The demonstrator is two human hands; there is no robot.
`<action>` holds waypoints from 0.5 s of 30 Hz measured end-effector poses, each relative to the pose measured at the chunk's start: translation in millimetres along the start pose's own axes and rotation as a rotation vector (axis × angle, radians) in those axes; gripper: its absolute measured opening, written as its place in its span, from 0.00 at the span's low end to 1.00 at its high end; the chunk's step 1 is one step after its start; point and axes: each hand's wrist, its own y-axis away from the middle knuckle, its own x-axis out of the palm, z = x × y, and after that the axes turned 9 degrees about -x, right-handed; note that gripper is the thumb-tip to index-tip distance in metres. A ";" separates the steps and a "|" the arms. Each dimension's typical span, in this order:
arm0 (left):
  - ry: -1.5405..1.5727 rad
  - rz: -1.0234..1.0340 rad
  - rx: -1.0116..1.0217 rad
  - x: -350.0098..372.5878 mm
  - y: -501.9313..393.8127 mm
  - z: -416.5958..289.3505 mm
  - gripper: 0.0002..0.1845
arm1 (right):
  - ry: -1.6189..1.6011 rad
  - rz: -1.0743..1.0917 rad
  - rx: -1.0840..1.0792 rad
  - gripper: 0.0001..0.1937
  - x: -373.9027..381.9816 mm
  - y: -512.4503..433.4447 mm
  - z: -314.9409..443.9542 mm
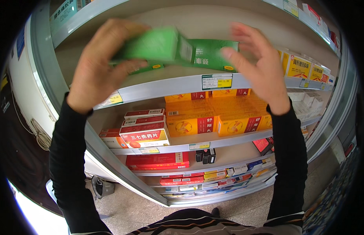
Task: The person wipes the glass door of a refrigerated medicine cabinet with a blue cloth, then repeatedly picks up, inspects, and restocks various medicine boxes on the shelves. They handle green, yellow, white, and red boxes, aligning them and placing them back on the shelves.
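My left hand (pixel 107 61) grips a green medicine carton (pixel 149 44), held tilted above the upper shelf and blurred by motion. Behind it, a second green carton (pixel 213 55) stands on that shelf. Part of another green carton (pixel 151 67) shows beneath the held one. My right hand (pixel 252 55) has its fingers apart in front of the right end of the standing carton. Nothing is held in it, and whether the thumb touches that carton I cannot tell.
A metal shelf edge (pixel 176 89) with price tags runs below the cartons. Yellow boxes (pixel 299 65) stand to the right. On the shelf beneath are orange boxes (pixel 190 124) and red-and-white boxes (pixel 145 135). A grey bin (pixel 102 187) is on the floor, lower left.
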 end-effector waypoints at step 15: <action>0.589 0.526 -0.611 -22.3 37.1 -37.6 0.62 | -0.047 -0.134 -0.798 0.17 34.6 -18.7 57.1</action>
